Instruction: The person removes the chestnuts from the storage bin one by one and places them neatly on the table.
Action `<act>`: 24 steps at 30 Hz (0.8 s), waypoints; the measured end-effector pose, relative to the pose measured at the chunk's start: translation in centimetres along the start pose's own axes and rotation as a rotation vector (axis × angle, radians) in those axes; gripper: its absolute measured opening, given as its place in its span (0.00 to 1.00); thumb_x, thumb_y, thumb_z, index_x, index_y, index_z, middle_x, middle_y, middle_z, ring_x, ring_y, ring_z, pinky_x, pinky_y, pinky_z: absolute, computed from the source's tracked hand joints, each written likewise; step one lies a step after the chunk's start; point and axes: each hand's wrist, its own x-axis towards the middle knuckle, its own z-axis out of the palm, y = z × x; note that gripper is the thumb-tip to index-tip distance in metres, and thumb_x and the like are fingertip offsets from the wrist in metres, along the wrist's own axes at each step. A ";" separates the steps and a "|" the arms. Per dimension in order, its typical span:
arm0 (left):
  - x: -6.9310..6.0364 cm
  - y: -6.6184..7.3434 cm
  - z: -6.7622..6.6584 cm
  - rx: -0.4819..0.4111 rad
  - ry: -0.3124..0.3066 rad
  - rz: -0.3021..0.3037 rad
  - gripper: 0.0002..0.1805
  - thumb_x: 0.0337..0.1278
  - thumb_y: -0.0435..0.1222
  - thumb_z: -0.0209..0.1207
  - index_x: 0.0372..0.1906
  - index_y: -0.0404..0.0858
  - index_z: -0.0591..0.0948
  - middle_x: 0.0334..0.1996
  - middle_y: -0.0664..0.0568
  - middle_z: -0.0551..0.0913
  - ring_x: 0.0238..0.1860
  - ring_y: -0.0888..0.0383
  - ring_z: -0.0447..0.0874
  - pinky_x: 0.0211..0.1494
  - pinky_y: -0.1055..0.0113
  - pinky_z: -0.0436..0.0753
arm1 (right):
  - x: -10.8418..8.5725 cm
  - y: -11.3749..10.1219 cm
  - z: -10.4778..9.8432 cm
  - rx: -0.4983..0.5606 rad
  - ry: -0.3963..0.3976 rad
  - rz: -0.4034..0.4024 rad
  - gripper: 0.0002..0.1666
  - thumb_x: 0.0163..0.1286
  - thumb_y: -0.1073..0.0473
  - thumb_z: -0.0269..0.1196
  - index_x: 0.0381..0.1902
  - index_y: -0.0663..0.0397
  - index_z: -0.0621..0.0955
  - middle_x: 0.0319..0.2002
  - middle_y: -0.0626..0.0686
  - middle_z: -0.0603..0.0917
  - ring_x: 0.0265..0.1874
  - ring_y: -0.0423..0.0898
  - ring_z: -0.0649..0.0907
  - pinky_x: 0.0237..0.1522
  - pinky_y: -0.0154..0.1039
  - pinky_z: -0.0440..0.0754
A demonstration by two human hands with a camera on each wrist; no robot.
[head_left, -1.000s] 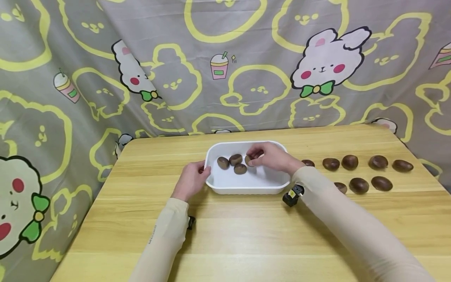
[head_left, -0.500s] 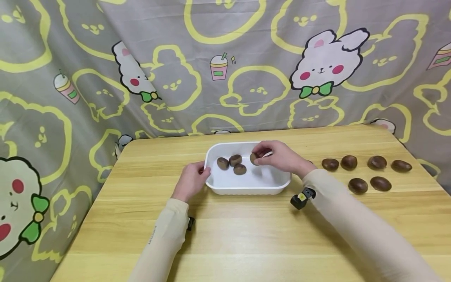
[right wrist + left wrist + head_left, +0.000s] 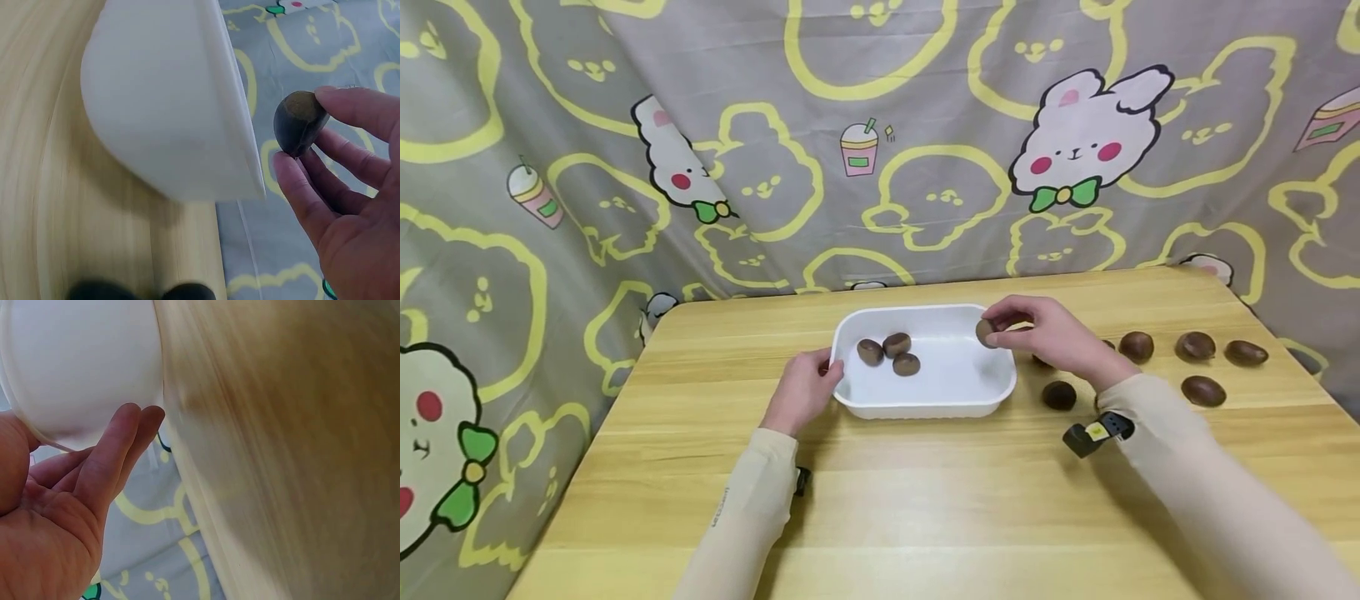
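A white tray [image 3: 925,410] stands on the wooden table, with three brown chestnuts [image 3: 906,364] grouped in its left half. My left hand [image 3: 801,390] grips the tray's left end; in the left wrist view the fingers of that hand [image 3: 69,494] lie against the outer wall. Between thumb and fingertips, my right hand [image 3: 1052,337] pinches one chestnut [image 3: 985,332] over the tray's right end. The right wrist view shows this chestnut [image 3: 300,122] in the fingertips of the right hand [image 3: 344,169], beside the tray's wall [image 3: 169,106] and above its rim.
Several chestnuts [image 3: 1203,391] lie in loose rows on the table [image 3: 880,508] to the right of the tray, some partly hidden under my right hand and wrist. Behind the table's back edge hangs a grey patterned curtain [image 3: 760,67].
My right hand has lifted the chestnut from inside the tray and moved right, to the tray's right end. The left hand keeps its grip. The view has shifted slightly.
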 end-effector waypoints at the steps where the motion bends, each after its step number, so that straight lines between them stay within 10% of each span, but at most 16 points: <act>1: 0.0 0.0 0.0 -0.002 0.000 0.000 0.20 0.70 0.37 0.52 0.60 0.33 0.80 0.41 0.44 0.85 0.36 0.54 0.80 0.35 0.64 0.79 | -0.2 0.1 -0.3 -0.003 0.003 0.008 0.22 0.65 0.54 0.69 0.53 0.58 0.81 0.46 0.55 0.82 0.47 0.49 0.79 0.48 0.37 0.76; 24: 0.0 -0.1 -0.1 -0.006 0.000 0.003 0.19 0.70 0.37 0.52 0.59 0.33 0.81 0.41 0.45 0.86 0.37 0.54 0.80 0.37 0.64 0.79 | -7.1 4.8 -6.8 -0.102 0.162 0.110 0.24 0.70 0.51 0.65 0.58 0.58 0.78 0.49 0.50 0.82 0.44 0.37 0.79 0.40 0.28 0.75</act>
